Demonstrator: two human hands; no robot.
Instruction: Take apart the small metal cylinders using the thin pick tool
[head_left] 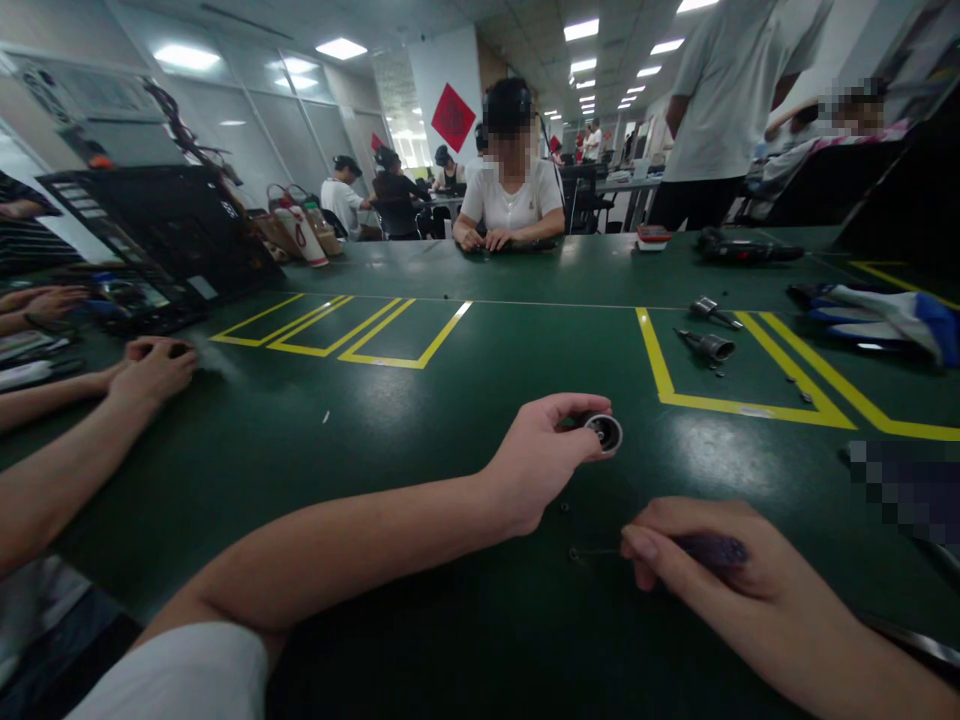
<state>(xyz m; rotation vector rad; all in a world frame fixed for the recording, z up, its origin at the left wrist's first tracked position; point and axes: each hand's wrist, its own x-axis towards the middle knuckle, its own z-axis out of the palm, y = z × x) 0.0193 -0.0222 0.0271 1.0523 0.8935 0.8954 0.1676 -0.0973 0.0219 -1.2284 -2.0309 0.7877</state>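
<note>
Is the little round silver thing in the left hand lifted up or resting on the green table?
Cannot tell. The left hand pinches the small round silver part close above the green table.

Green table (420, 400), yellow floor-style markings (390, 335), ceiling light panels (341, 47), glass partitions (255, 130).

The room is lit evenly by ceiling panel lights (341, 47) (long rows running back), whose glare is reflected as pale patches on the green bench (420, 400). Shadows are soft. Strong bending is seen at the frame edges, and the right hand (720, 575) is slightly blurred.
</note>
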